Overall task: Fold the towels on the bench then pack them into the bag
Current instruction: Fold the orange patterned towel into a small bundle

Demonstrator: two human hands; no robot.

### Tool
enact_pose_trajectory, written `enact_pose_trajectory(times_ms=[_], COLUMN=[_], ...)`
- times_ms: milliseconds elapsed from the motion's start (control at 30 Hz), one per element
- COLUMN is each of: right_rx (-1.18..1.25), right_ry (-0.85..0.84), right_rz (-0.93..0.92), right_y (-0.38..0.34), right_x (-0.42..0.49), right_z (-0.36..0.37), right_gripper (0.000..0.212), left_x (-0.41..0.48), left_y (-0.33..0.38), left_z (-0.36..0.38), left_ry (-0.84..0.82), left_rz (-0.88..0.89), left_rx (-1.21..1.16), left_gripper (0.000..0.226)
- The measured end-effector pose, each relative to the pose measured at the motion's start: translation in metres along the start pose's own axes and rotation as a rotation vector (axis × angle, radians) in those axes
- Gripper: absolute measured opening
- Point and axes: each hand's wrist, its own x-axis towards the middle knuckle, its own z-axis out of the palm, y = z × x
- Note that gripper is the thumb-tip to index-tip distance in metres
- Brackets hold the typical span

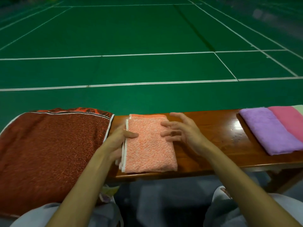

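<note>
A folded orange towel (148, 145) lies on the wooden bench (218, 128) in front of me. My left hand (120, 138) grips its left edge, thumb on top and fingers under the layered white hems. My right hand (182, 130) hovers over the towel's right side with fingers spread and relaxed, holding nothing. A large dark red bag (49, 153) lies flat at the bench's left end, touching my left hand. At the right end lie a folded purple towel (268, 130), a pink towel (288, 120) and a pale green towel (299, 108).
Beyond the bench spreads a green court floor (147, 46) with white lines. My knees in grey trousers (237, 210) sit below the bench's near edge. Bare glossy wood shows between the orange and purple towels.
</note>
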Motion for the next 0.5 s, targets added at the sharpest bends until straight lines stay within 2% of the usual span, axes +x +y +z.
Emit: enact_pose_trajectory(times_ms=[67,167,300,367,433,500], right_rx=[-0.071,-0.150,-0.264,-0.392,-0.684,-0.999], right_ry=[0.012,-0.015,-0.007,-0.001,0.063,0.097], right_rz=[-0.030,-0.100,-0.308,-0.385,-0.442,-0.456], right_y=[0.009,0.020,0.022,0.021,0.025,0.034], right_x=[-0.003,-0.007,-0.015,-0.019,-0.018,-0.016], right_z=[0.003,0.007,0.008,0.009,0.008,0.010], right_gripper=[0.051,0.055,0.049,0.049,0.050,0.058], left_x=[0.002,0.007,0.010,0.009,0.006,-0.002], left_y=[-0.001,-0.007,-0.015,-0.019,-0.028,-0.035], left_z=[-0.003,-0.007,-0.020,-0.023,-0.015,0.001], left_ry=[0.078,0.277,0.543,0.517,0.411,0.325], left_rz=[0.093,0.355,0.631,0.636,0.656,0.735], left_rx=[0.121,0.402,0.840,1.011,1.244,1.507], left_gripper=[0.057,0.055,0.045,0.052,0.067,0.065])
